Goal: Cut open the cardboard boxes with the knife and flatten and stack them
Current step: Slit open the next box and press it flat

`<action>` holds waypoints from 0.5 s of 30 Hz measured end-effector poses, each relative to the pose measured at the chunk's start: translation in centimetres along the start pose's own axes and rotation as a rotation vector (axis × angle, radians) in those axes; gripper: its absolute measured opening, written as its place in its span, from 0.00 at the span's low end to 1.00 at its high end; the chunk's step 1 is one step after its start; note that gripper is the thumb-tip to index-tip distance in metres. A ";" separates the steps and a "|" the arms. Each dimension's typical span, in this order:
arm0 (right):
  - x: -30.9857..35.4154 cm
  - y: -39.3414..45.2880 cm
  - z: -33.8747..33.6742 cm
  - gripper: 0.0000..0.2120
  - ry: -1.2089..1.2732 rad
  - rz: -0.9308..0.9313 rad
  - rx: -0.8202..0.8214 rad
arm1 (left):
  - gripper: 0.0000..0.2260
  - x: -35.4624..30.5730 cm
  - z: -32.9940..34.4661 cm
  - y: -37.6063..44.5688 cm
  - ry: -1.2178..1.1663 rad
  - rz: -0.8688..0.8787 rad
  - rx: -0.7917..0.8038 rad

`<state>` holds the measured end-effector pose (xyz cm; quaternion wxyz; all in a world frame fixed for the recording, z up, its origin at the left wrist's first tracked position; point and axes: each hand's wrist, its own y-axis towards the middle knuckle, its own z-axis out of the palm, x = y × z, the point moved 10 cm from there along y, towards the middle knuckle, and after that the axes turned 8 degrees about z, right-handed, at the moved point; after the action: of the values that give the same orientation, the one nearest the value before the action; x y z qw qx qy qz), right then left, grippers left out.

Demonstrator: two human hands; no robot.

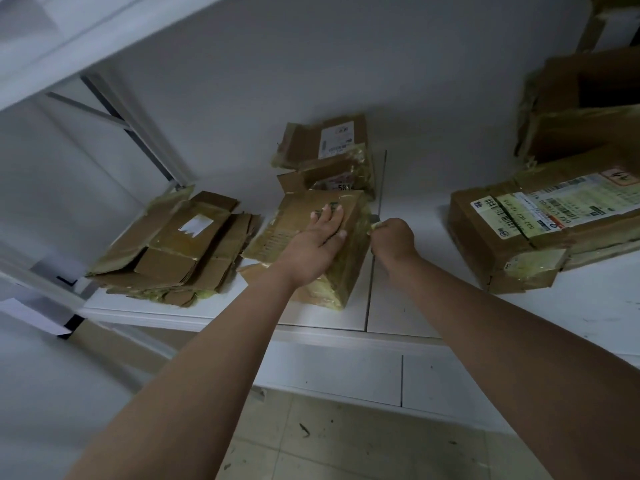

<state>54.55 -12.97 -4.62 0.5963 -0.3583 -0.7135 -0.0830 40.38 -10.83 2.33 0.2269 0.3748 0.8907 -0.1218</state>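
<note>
A taped cardboard box (304, 216) stands on the white shelf (408, 317) in the middle. My left hand (322, 233) lies flat on its top with fingers straight, pressing it down. My right hand (393, 237) grips the knife (375, 221) at the box's right edge; only a short grey bit of the blade shows past my fist. Left of the box lies a stack of flattened cardboard (180, 247).
Behind the box sit two more taped boxes (329, 150). A large labelled box (540, 230) lies at the right, with an opened box (581, 102) above it. The shelf's upright frame (131, 126) stands at the left. Tiled floor lies below.
</note>
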 end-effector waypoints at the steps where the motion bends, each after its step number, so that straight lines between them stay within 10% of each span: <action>1: 0.0 0.1 0.0 0.08 0.008 0.012 0.007 | 0.23 -0.1 0.0 0.0 -0.004 0.000 -0.004; 15: -1.1 -8.8 3.5 0.12 -0.116 -0.005 0.418 | 0.22 -0.1 0.0 0.6 0.083 -0.015 -0.030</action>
<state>46.42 -17.92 -3.83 0.6153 -0.2292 -0.7493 0.0862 40.87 -10.48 2.32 0.1943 0.3695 0.9038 -0.0945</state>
